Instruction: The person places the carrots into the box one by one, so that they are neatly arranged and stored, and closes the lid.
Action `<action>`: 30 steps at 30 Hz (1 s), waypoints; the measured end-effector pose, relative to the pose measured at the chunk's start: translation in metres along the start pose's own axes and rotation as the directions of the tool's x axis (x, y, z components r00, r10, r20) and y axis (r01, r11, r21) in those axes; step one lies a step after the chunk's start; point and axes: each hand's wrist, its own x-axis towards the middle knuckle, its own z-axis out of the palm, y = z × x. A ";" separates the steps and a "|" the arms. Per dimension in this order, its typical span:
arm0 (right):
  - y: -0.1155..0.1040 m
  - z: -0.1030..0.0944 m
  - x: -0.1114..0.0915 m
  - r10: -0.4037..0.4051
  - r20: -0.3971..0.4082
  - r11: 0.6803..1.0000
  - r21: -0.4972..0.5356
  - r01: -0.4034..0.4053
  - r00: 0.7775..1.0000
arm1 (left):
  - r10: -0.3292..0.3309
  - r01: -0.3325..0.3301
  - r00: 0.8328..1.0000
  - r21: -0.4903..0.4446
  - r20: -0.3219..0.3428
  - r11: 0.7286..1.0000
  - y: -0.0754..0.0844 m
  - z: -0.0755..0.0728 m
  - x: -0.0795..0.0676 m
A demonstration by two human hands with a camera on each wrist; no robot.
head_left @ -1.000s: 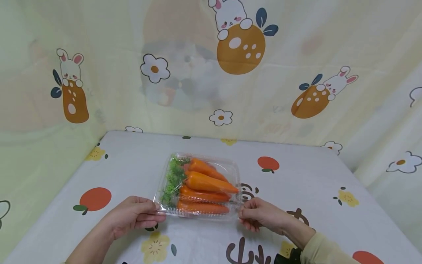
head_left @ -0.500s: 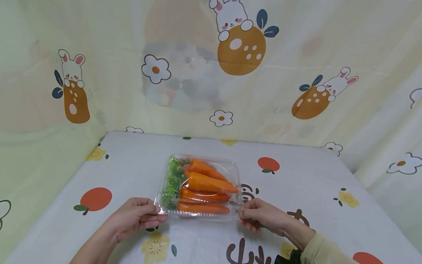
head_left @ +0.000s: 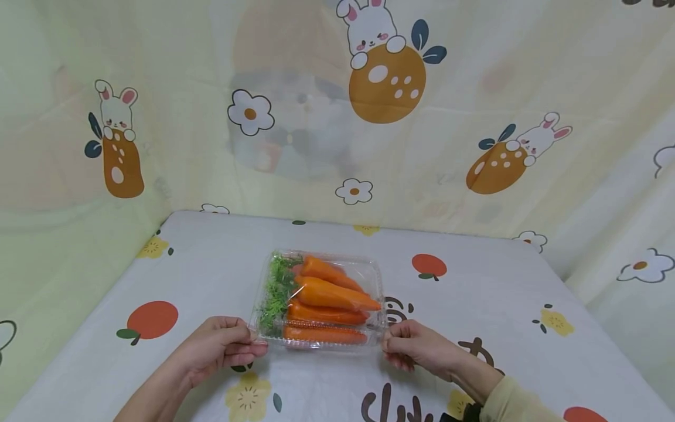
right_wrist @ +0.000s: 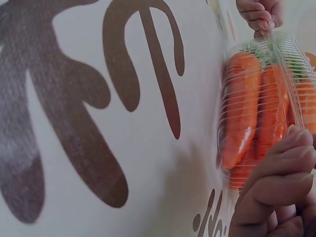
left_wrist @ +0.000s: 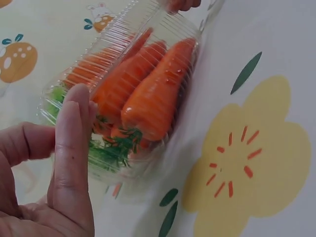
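A clear plastic clamshell box [head_left: 373,271] sits in front of me with its lid down. Inside it are several orange carrots [head_left: 337,293] with green leafy tops [head_left: 276,293] towards the left. My left hand [head_left: 218,347] pinches the box's front left corner between thumb and fingers. At the front right corner, my right hand [head_left: 416,349] pinches the rim with its fingers curled. The right wrist view shows the right fingers [right_wrist: 281,173] at the seam where lid and base meet. In the left wrist view the left fingers [left_wrist: 72,148] stand beside the leafy end.
A white patterned cloth [head_left: 211,275] with printed fruit, flowers and dark lettering covers the table. Behind it and along both sides hangs a pale curtain [head_left: 295,193] with rabbit prints. A dark strap [head_left: 471,412] shows at the right sleeve.
The head view has shifted slightly, so the whole scene sits a little lower in it. Both hands keep their hold on the box corners.
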 end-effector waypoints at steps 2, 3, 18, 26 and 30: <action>0.000 0.000 0.001 0.015 -0.011 1.000 0.012 -0.015 1.000 | -0.003 0.003 1.000 0.011 -0.002 1.000 0.000 0.000 0.000; 0.000 0.001 0.001 0.024 -0.016 1.000 0.018 -0.024 1.000 | -0.006 0.006 1.000 0.018 -0.004 1.000 0.000 -0.001 -0.001; -0.002 0.002 -0.002 0.078 -0.010 0.991 0.113 -0.076 0.997 | -0.023 0.024 1.000 0.058 -0.011 0.998 0.002 0.005 -0.002; 0.002 0.001 -0.003 0.049 0.025 0.990 0.133 -0.051 0.999 | -0.022 0.023 1.000 0.043 -0.011 0.999 0.002 0.005 -0.001; 0.003 0.000 -0.003 0.023 0.059 0.985 0.168 -0.032 0.998 | -0.024 0.024 1.000 0.040 -0.003 0.999 0.003 0.007 0.000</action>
